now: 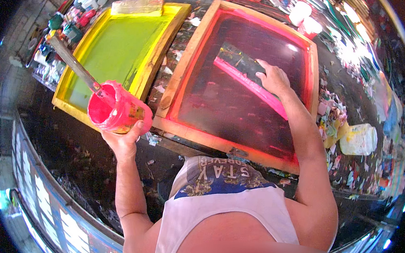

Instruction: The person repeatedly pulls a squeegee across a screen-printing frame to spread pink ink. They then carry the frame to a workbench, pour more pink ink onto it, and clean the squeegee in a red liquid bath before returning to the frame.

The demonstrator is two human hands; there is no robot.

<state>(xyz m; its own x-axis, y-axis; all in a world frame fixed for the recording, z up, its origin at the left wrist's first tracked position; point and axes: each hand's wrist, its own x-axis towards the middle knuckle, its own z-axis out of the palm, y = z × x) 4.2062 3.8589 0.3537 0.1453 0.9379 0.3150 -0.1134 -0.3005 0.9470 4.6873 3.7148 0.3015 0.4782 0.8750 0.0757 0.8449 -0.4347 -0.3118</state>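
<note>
My left hand [125,142] is wrapped around the base of a pink-smeared plastic tub [136,113], tilted so its mouth faces left. Bright pink ink coats its inside, and a long wooden stick [76,63] leans out over the rim. With my right hand [275,80] I grip a wide squeegee [239,61] by its dark, stained upper part; the forefinger is stretched along it and other fingers are hidden. Pink ink covers the squeegee's lower edge, which lies slantwise over the dark mesh of a wood-framed printing screen [193,56].
Left of it lies a second screen [170,41], yellow-green, with an ink-stained block [138,5] across its far edge. A white, paint-smeared bucket [359,140] stands at the right among scraps. More tubs [300,14] and containers crowd the back.
</note>
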